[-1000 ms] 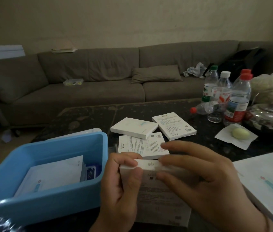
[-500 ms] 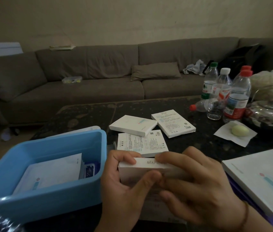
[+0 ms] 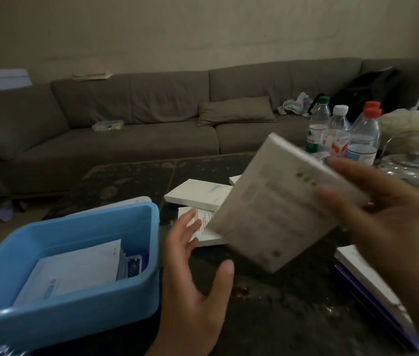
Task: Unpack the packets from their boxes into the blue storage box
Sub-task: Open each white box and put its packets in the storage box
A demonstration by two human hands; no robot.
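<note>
My right hand (image 3: pixel 385 222) grips a white box (image 3: pixel 275 209) by its right end and holds it tilted in the air above the dark table (image 3: pixel 280 312). My left hand (image 3: pixel 193 283) hovers open below and left of the box, palm up, touching nothing. The blue storage box (image 3: pixel 79 322) stands at the lower left with white packets (image 3: pixel 74 268) lying inside it. Two more white boxes (image 3: pixel 198 194) lie on the table behind my left hand, partly hidden by the raised box.
Several water bottles (image 3: pixel 339 134) and a glass teapot (image 3: pixel 414 165) stand at the right back of the table. A stack of flat white boxes (image 3: pixel 357 265) lies at the right edge. A brown sofa (image 3: pixel 139 132) runs behind the table.
My right hand has lifted the white box up and to the right and tilted it. My left hand has let go of it and opened.
</note>
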